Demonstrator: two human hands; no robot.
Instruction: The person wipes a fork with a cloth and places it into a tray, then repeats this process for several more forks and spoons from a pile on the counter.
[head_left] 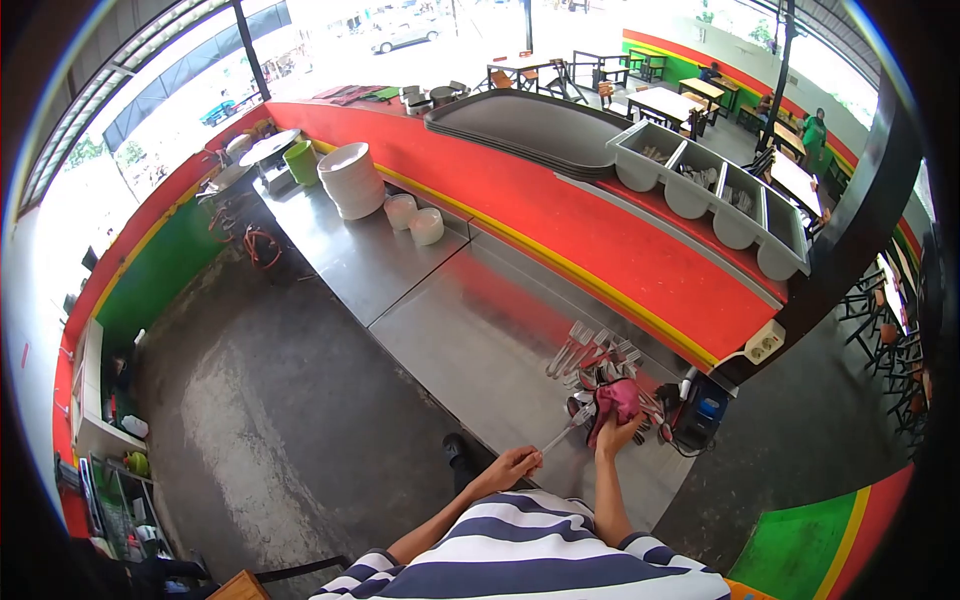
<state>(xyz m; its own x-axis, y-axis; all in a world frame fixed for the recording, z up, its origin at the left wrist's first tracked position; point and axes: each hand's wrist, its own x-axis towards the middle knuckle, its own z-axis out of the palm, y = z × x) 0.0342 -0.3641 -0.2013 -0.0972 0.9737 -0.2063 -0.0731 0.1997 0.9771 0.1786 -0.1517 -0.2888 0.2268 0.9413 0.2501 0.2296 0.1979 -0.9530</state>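
Note:
My left hand [515, 468] is closed around the handle end of a metal fork [562, 435], whose tines point up and right. Bunched in my right hand [618, 432] is a dark pink cloth [618, 400], close beside the fork's tines. Behind and around the cloth, a pile of metal forks and spoons [583, 352] lies on the steel counter [450, 330]. Part of the pile is hidden by the cloth and my right hand.
A black device [700, 410] stands right of the cutlery, below a power socket [765, 343]. White bowls [350, 180] are stacked on the counter's far left. Trays [530, 130] and a grey cutlery holder [705, 190] rest on the red ledge. A person [815, 135] stands far off.

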